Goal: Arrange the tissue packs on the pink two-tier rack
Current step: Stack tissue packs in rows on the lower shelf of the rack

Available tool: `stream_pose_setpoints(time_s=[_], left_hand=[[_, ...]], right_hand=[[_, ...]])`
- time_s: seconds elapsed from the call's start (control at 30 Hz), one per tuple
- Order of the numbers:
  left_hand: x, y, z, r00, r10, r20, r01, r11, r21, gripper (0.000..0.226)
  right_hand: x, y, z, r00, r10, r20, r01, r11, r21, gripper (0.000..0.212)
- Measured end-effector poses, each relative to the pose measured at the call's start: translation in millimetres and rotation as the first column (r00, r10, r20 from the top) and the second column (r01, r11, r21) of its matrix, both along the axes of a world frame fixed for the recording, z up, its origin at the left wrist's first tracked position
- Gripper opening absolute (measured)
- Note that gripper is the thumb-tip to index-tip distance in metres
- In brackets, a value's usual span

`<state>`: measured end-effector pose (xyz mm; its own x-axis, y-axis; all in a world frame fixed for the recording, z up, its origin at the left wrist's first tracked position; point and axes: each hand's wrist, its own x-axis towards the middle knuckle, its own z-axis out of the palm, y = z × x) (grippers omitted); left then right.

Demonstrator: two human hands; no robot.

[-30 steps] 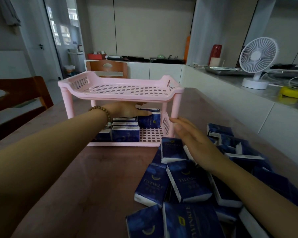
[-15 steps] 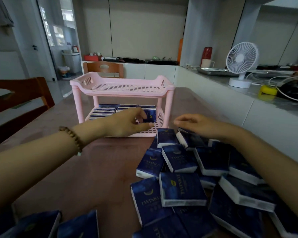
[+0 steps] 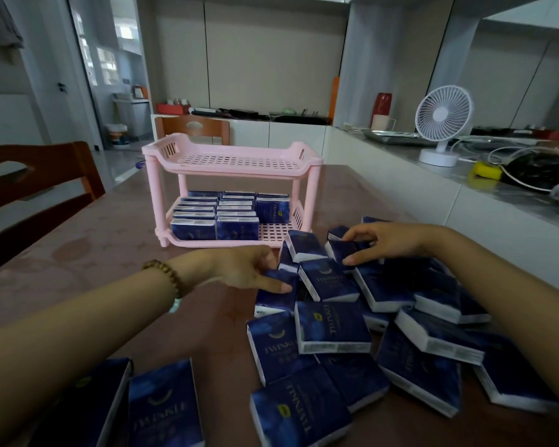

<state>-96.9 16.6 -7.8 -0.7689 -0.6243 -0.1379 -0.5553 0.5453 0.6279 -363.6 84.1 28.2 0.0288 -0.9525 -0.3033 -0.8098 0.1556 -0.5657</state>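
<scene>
A pink two-tier rack (image 3: 233,162) of perforated plastic stands on the brown glossy table (image 3: 88,253) at centre frame. Its upper tier carries nothing. Its lower tier holds dark blue rectangular tissue packs with white edges (image 3: 217,211), stood in tight rows filling the left and middle; one further upright pack (image 3: 271,209) sits at the right rear, and the grid floor in front of it is bare.

A loose heap of identical blue film-wrapped packs (image 3: 368,333) covers the table from centre right to the lower right corner, lying flat and overlapping at varied angles. Two more packs (image 3: 136,408) lie at the lower left edge.

The left hand (image 3: 249,269), with a wooden bead bracelet (image 3: 168,279) on the wrist, is at the near left edge of the heap, fingers curled and thumb pressed on a small pack (image 3: 279,279); whether the pack is lifted cannot be told. The right hand (image 3: 388,241) reaches over the far end of the heap, thumb and fingers spread around a pack (image 3: 344,253), pinching its edges.

Two wooden chairs stand at left (image 3: 39,179) and behind the rack (image 3: 192,129). A white round desk fan (image 3: 441,121), a yellow sponge-like block (image 3: 486,171) and tangled cables (image 3: 536,169) occupy the grey counter (image 3: 417,166) at upper right.
</scene>
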Motion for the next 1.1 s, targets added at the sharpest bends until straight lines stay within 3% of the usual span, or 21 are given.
stream_pose_setpoints(time_s=[0.23,0.33,0.43,0.57,0.67,0.8,0.87,1.0,1.1], left_hand=[[22,-7,8,0.998,-0.036,0.044,0.033,0.996,0.077,0.017],[34,-11,5,0.999,-0.046,0.017,0.045,0.997,0.055,0.014],[45,-13,2,1.000,-0.021,-0.022,0.021,1.000,0.014,0.021],[64,-24,-7,0.993,0.103,-0.060,-0.105,0.994,-0.030,0.023],[77,-26,-10,0.971,0.226,-0.078,-0.229,0.973,-0.035,0.027],[80,-15,3,0.929,0.343,-0.142,-0.328,0.937,0.118,0.051],[80,-10,8,0.916,0.375,-0.146,-0.344,0.918,0.197,0.056],[87,-9,5,0.957,0.274,-0.094,-0.249,0.945,0.211,0.038],[91,-10,2,0.952,0.258,-0.163,-0.214,0.946,0.244,0.034]], right_hand=[[-4,0,8,0.998,0.024,0.050,-0.020,0.995,-0.095,0.040],[1,4,19,0.998,-0.035,0.045,0.046,0.962,-0.270,0.037],[25,9,31,0.985,-0.049,0.168,0.121,0.883,-0.454,0.028],[70,11,28,0.950,0.048,0.309,0.073,0.926,-0.371,0.021],[103,3,12,0.913,0.023,0.407,0.094,0.959,-0.267,0.017],[143,-15,-7,0.866,-0.061,0.497,0.107,0.992,-0.066,0.025],[159,-22,-13,0.885,-0.072,0.460,0.099,0.995,-0.033,0.033],[171,-28,-18,0.982,-0.012,0.188,0.053,0.976,-0.210,0.030],[172,-25,-16,0.990,0.015,0.143,-0.003,0.997,-0.082,0.026]])
